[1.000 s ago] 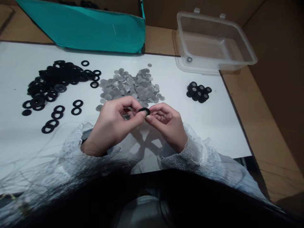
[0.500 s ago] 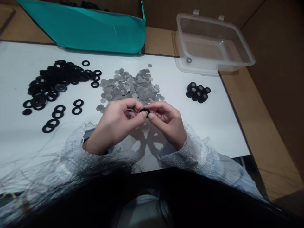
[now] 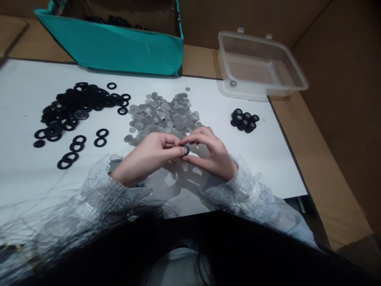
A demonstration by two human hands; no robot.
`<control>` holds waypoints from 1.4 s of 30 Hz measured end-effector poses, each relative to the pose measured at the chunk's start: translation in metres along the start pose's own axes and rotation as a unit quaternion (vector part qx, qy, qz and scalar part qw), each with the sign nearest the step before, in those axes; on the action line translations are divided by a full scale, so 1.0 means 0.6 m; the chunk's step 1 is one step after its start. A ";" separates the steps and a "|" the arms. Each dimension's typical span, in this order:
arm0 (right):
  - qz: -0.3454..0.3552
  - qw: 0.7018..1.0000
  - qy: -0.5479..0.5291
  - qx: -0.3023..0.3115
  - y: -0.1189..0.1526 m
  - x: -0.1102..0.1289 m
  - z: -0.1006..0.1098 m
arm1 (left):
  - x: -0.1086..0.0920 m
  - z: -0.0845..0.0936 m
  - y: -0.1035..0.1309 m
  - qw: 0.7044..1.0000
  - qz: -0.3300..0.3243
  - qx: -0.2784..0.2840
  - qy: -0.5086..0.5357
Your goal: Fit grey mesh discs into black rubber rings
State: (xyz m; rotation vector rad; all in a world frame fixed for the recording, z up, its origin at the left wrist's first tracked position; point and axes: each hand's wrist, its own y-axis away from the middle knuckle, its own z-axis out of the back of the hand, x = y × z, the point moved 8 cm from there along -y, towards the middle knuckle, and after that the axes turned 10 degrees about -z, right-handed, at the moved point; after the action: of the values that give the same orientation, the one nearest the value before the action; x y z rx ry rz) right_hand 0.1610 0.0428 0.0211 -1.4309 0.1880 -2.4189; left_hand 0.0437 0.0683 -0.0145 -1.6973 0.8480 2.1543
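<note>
White sheet [image 3: 253,159] spans most of the frame, L edge to R of ctr, over a brown cardboard surface [image 3: 318,171] seen at upper ctr & R. On sheet: heap of blk rings [image 3: 77,99] at L, w/ loose blk rings [image 3: 101,138] below; pile of flat silver discs [image 3: 166,115] at ctr; cluster of blk pcs w/ grey ctrs [image 3: 244,121] at R. Teal box [image 3: 127,53], upper L, & clear plastic container [image 3: 253,84], upper R, straddle sheet's far edge.

Brn wall [image 3: 205,22] behind tan tbl [image 3: 315,167], dim light
</note>
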 end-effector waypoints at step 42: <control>-0.029 0.989 -0.036 0.140 -0.003 -0.018 -0.009 | 0.024 -0.026 -0.006 0.995 0.035 0.090 0.022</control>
State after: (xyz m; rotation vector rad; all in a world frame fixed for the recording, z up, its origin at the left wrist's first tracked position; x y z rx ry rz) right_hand 0.1606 0.0478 0.0097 -1.4079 -0.2072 -2.3213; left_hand 0.0542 0.0600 -0.0315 -1.6529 1.0952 2.0210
